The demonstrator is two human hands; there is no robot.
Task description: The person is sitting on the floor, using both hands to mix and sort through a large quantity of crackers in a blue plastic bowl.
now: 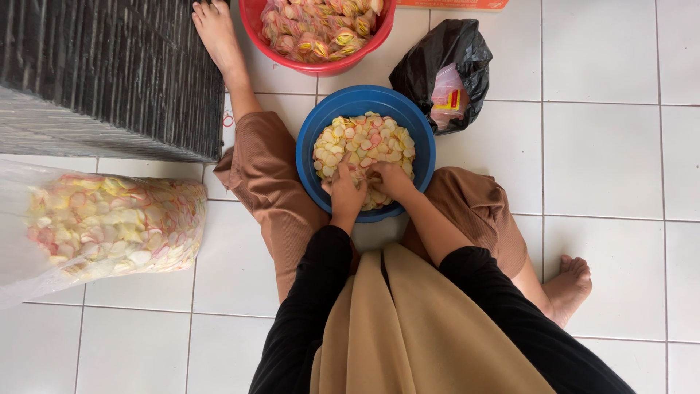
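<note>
A blue plastic basin [310, 138] sits on the white tiled floor [605, 160] between the seated person's knees, filled with small, thin, round crackers [368, 138] in pale yellow, white and pink. The left hand [344, 191] and right hand [391, 179] rest side by side in the near part of the heap, fingers curled into the crackers. How much each hand grasps cannot be told.
</note>
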